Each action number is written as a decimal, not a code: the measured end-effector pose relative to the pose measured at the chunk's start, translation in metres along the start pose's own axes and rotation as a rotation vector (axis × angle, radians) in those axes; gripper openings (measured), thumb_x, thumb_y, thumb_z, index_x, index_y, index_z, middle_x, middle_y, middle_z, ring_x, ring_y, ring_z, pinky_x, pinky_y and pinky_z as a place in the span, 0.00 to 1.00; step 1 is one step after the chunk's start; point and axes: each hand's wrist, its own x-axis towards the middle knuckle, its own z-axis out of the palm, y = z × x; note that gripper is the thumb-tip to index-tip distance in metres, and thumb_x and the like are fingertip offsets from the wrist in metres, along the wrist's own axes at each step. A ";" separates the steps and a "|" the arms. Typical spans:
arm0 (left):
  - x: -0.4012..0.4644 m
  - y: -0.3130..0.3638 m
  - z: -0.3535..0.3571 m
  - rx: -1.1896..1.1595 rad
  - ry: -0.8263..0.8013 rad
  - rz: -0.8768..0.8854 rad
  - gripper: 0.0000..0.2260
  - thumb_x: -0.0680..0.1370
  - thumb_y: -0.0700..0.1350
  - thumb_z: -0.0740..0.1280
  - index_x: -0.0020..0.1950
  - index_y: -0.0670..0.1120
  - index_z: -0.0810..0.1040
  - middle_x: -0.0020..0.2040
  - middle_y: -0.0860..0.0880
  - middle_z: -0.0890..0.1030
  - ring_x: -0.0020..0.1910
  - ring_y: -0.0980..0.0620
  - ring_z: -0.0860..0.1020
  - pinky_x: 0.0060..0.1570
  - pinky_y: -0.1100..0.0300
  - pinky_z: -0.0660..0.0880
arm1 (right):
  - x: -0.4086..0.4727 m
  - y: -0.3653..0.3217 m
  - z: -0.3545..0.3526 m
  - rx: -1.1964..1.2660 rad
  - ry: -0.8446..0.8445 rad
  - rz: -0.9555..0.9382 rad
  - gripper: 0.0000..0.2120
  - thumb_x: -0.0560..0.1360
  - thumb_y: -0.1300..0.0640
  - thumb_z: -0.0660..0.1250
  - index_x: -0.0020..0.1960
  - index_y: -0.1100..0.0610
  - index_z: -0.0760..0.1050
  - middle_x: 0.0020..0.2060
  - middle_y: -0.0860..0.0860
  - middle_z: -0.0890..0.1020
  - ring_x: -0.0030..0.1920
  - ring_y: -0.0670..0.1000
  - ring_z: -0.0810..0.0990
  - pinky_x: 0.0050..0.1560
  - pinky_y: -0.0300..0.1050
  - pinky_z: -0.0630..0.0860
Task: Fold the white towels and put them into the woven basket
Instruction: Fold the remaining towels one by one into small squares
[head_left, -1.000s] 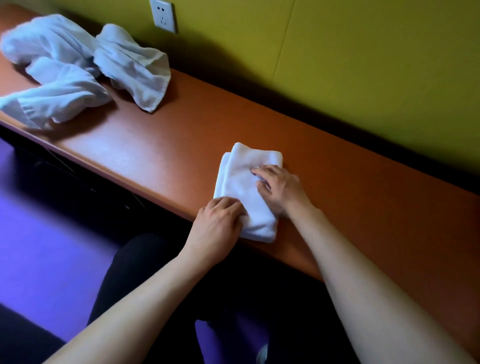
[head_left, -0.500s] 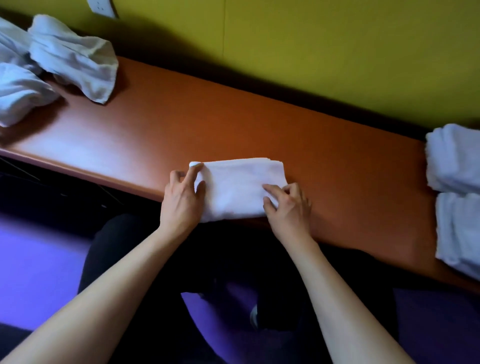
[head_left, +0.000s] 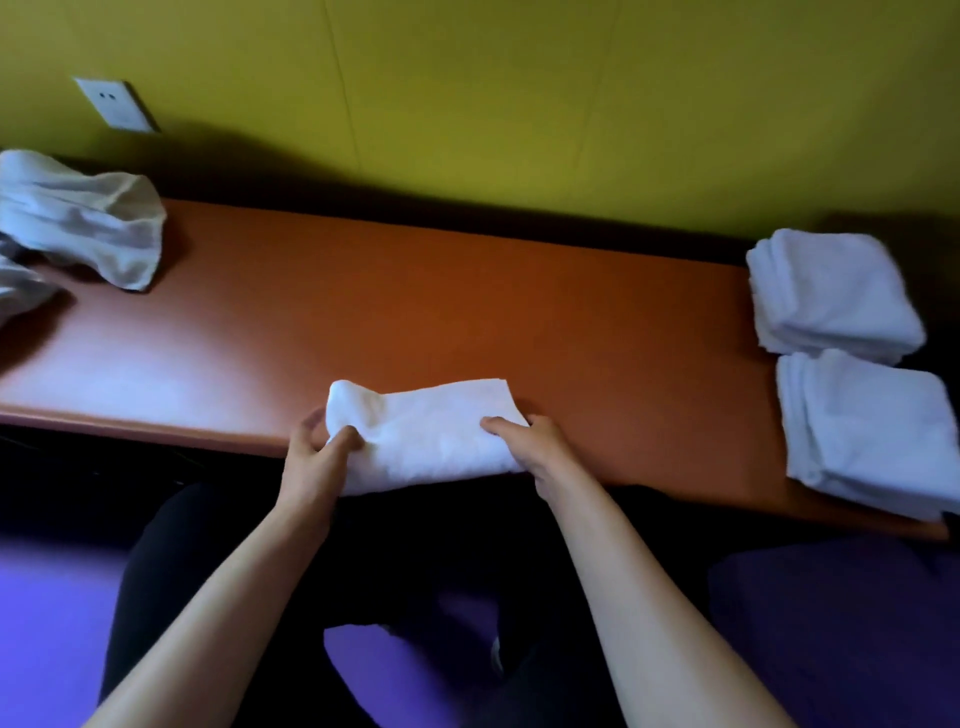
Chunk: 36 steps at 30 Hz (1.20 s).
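Observation:
A folded white towel (head_left: 431, 431) lies at the near edge of the orange table (head_left: 467, 322), partly lifted off it. My left hand (head_left: 317, 457) grips its left end, thumb on top and fingers curled round the fold. My right hand (head_left: 530, 447) holds its right end, thumb on top and fingers underneath. Two stacks of folded white towels (head_left: 831, 296) (head_left: 867, 431) sit at the table's right end. Crumpled unfolded towels (head_left: 88, 223) lie at the far left. No woven basket is in view.
A yellow-green wall with a white power socket (head_left: 114, 104) runs behind the table. The table's front edge is just under my hands, with my dark-clothed legs and a purple floor (head_left: 52, 623) below.
The towel was turned from pointing away from me to lying crosswise. Both hands shifted to its ends and now lift it slightly. The view swung right, revealing the folded stacks.

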 end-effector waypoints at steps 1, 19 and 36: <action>-0.002 0.002 0.005 0.012 -0.015 0.015 0.25 0.74 0.44 0.68 0.71 0.53 0.71 0.60 0.45 0.80 0.55 0.45 0.80 0.57 0.50 0.77 | -0.001 0.002 -0.008 0.028 -0.006 -0.019 0.28 0.66 0.47 0.78 0.61 0.58 0.79 0.51 0.52 0.85 0.48 0.53 0.85 0.51 0.46 0.81; -0.099 0.078 0.217 0.072 -0.531 0.176 0.14 0.71 0.49 0.72 0.51 0.42 0.82 0.49 0.40 0.85 0.49 0.40 0.83 0.49 0.42 0.80 | -0.039 0.033 -0.270 0.290 0.481 -0.385 0.16 0.69 0.60 0.78 0.53 0.47 0.80 0.50 0.47 0.85 0.52 0.49 0.84 0.54 0.46 0.81; -0.204 0.106 0.388 0.241 -1.012 0.110 0.09 0.78 0.39 0.67 0.58 0.41 0.75 0.46 0.40 0.85 0.36 0.45 0.85 0.39 0.50 0.84 | -0.003 0.031 -0.480 0.382 0.995 -0.425 0.33 0.60 0.51 0.82 0.63 0.48 0.76 0.58 0.57 0.81 0.53 0.54 0.82 0.56 0.53 0.81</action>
